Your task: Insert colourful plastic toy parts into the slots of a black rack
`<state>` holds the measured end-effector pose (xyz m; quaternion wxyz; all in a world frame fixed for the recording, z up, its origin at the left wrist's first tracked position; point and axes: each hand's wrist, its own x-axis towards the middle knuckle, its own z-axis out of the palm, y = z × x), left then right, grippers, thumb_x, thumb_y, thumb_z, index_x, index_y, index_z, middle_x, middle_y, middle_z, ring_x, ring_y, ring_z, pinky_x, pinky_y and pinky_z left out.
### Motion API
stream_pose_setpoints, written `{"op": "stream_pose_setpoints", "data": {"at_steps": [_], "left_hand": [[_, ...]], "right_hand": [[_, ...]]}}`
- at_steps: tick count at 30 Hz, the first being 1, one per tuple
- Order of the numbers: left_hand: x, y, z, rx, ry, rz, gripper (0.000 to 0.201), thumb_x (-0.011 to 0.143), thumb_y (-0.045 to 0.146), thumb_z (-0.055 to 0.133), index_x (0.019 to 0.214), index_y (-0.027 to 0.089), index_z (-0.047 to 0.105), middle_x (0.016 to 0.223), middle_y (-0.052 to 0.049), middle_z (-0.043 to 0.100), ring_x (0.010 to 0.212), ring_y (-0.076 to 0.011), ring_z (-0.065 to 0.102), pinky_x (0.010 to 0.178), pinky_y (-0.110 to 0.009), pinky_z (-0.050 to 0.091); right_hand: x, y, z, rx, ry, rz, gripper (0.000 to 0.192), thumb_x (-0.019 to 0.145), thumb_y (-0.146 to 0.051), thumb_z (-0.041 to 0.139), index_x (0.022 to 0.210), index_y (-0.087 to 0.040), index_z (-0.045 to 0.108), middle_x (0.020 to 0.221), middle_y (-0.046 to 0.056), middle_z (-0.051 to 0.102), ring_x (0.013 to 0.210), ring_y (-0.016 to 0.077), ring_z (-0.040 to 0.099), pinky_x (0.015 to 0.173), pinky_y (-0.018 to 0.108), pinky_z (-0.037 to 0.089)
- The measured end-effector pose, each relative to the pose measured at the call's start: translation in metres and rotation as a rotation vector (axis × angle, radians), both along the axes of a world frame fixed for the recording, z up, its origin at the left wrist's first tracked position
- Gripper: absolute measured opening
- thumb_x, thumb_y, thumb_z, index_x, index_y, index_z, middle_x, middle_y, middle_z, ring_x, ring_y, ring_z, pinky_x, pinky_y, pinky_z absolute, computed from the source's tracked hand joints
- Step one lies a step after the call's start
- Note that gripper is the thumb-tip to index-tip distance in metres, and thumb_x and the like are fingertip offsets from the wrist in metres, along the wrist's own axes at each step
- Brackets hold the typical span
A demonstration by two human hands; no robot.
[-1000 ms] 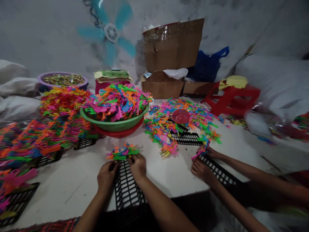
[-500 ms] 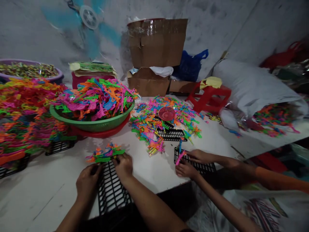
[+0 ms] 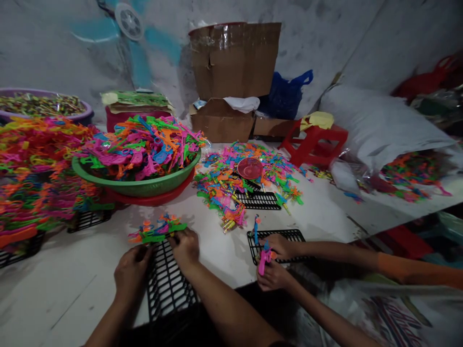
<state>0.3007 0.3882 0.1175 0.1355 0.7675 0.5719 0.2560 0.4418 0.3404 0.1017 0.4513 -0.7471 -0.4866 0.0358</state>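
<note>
A black plastic slotted rack (image 3: 170, 284) lies in front of me, with a row of colourful plastic toy guns (image 3: 157, 230) standing at its far end. My left hand (image 3: 130, 267) is closed at the rack's left edge, its thumb beside the nearest green toy. On the other side my right hand (image 3: 186, 250) is closed too, with fingertips against the rack and the right end of the toys. What either hand's fingertips grip is hidden.
A co-worker's hands (image 3: 275, 270) hold a pink toy gun (image 3: 265, 260) by another rack (image 3: 294, 236). Behind are a green basin (image 3: 141, 186) heaped with toys, a loose toy pile (image 3: 227, 188), a red basket (image 3: 250, 168), a red stool (image 3: 314, 144) and cardboard boxes (image 3: 235, 62).
My hands and rack have stayed in place. The co-worker's rack has shifted left, and the pink toy in that person's hand has moved lower and turned.
</note>
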Motion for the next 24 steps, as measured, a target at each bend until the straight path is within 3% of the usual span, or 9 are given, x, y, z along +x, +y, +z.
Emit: {"op": "stream_pose_setpoints", "data": {"at_steps": [24], "left_hand": [[-0.0011, -0.0003, -0.0011, 0.034, -0.018, -0.034, 0.040, 0.073, 0.055, 0.043, 0.078, 0.019, 0.059, 0.080, -0.005, 0.063, 0.081, -0.0203, 0.056, 0.074, -0.029, 0.040]], "right_hand": [[-0.0007, 0.0000, 0.0004, -0.022, 0.012, -0.005, 0.011, 0.074, -0.029, 0.063, 0.083, -0.022, 0.066, 0.088, 0.002, 0.063, 0.086, 0.0161, 0.053, 0.079, 0.028, 0.036]]}}
